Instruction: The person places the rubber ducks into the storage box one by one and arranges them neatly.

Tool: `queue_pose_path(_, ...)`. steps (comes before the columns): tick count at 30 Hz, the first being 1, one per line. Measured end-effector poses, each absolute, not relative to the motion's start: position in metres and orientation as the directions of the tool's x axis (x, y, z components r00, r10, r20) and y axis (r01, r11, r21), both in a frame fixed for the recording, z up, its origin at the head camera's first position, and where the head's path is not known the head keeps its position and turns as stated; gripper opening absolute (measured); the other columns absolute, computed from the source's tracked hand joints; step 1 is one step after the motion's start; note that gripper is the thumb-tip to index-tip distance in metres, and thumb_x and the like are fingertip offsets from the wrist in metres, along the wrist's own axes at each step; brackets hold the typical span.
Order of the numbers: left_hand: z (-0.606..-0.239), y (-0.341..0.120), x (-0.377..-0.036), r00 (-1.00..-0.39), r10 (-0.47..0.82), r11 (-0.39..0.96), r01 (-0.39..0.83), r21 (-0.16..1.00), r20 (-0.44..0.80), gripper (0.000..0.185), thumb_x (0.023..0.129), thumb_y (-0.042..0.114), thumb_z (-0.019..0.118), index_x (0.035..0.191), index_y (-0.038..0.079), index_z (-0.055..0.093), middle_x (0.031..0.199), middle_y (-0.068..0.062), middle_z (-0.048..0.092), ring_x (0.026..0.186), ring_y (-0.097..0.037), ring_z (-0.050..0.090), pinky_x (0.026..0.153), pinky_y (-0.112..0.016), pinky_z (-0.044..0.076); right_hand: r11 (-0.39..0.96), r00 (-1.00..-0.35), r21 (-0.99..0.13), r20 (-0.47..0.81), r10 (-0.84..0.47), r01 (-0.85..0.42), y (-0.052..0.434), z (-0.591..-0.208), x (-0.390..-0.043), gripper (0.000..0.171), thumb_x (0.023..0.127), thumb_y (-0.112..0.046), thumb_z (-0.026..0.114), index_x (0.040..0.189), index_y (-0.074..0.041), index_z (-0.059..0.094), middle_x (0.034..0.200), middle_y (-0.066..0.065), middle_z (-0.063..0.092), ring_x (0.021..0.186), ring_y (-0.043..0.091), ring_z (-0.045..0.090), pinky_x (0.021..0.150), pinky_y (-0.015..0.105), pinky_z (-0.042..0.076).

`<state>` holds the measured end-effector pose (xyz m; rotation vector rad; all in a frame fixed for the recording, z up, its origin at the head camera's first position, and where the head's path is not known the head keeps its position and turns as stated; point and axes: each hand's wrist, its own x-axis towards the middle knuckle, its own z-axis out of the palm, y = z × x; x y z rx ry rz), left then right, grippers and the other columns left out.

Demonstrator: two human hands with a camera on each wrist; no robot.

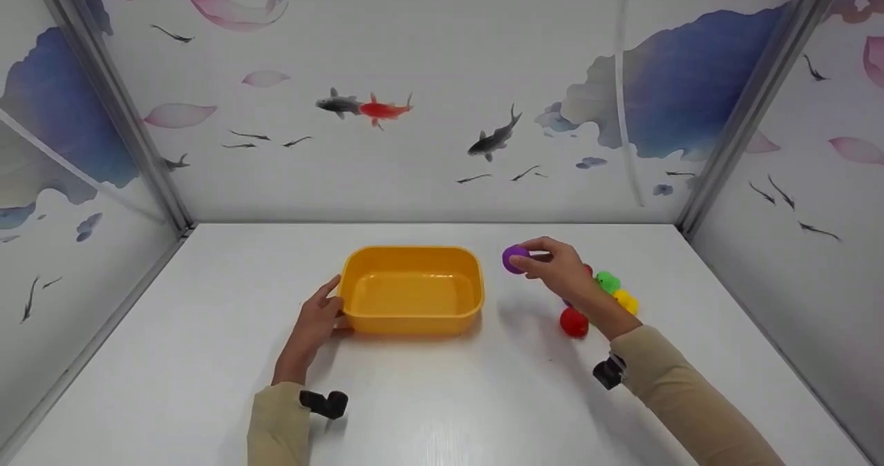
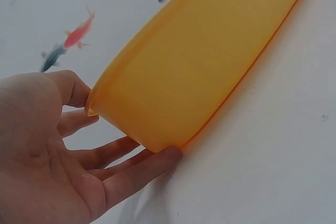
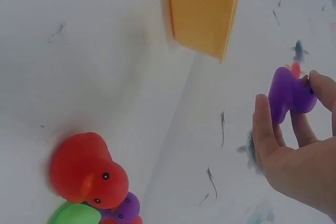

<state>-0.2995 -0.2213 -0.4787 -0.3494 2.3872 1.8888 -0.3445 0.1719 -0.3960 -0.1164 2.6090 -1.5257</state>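
The right hand [image 1: 563, 269] pinches a purple duck [image 1: 514, 258] at its fingertips, lifted off the table [image 1: 207, 355] just right of the yellow tub [image 1: 412, 288]. The left hand [image 1: 319, 317], fingers relaxed, steadies the tub's left wall near the table's middle. That light pinch looks risky: the duck could slip and bounce off the tub's rim, or land among the ducks [image 1: 608, 293] toward the right edge.

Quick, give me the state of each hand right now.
Left hand: open, fingers resting against the near-left corner of the yellow tub.
Right hand: holding a purple rubber duck pinched in its fingertips, above the table.
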Motion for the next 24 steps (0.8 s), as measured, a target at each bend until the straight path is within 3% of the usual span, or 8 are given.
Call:
queue_pose_path(7,-0.480,-0.222,-0.299,-0.973,-0.125,0.193,-0.213,0.958,-0.192,0.059,0.103,0.021,0.040,0.160,0.025,0.026,0.146,-0.018,0.053,0.109,-0.024,0.063,0.092,-0.034,0.060,0.479,-0.980,-0.877,-0.125,-0.158,0.035,0.149,-0.383,-0.356,0.054,0.089,-0.040,0.072,0.134,-0.014,0.057,0.135,0.012,0.060,0.120,0.029,0.062,0.111,0.043,0.049)
queue_pose_path(15,-0.479,-0.221,-0.299,-0.976,-0.122,0.181,-0.200,0.963,-0.180,0.059,0.103,0.019,0.040,0.160,0.023,0.026,0.147,-0.019,0.053,0.112,-0.025,0.063,0.092,-0.035,0.061,0.496,-0.964,-0.868,-0.129,-0.232,-0.003,0.121,-0.379,-0.365,0.048,0.091,-0.037,0.071,0.130,-0.011,0.060,0.130,0.011,0.064,0.119,0.027,0.063,0.112,0.044,0.048)
queue_pose_path(24,-0.479,-0.221,-0.299,-0.978,-0.122,0.199,-0.191,0.961,-0.170,0.059,0.102,0.019,0.040,0.160,0.021,0.026,0.144,-0.020,0.054,0.109,-0.022,0.065,0.093,-0.038,0.060,0.486,-0.949,-0.873,-0.123,-0.289,-0.035,0.087,-0.388,-0.372,0.036,0.092,-0.028,0.072,0.121,-0.008,0.065,0.124,0.012,0.067,0.111,0.024,0.067,0.105,0.040,0.054)
